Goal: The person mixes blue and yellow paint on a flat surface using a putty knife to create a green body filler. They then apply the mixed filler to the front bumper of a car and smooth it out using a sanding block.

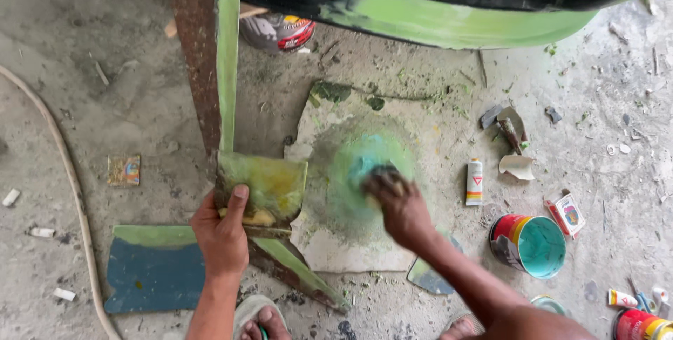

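Outdoors maybe, hard to say: grey concrete floor (105, 87) is lying dusty, littered with paint flecks and scraps. Left hand (223, 231) at lower left of centre is gripping a paint-smeared square pad (265, 189), thumb pressed on its face, fingers curled behind. Right hand (398, 207) at centre is blurring over a flat slab (336, 249) smeared green and blue; fingers closed on something small, cannot tell what. Green-edged rusty bar (210, 52) is running down from the top. Open paint can (536, 245) with teal inside is sitting at lower right, small tube (474, 182) just above-left of it. Green curved body (456, 24) is filling the top edge.
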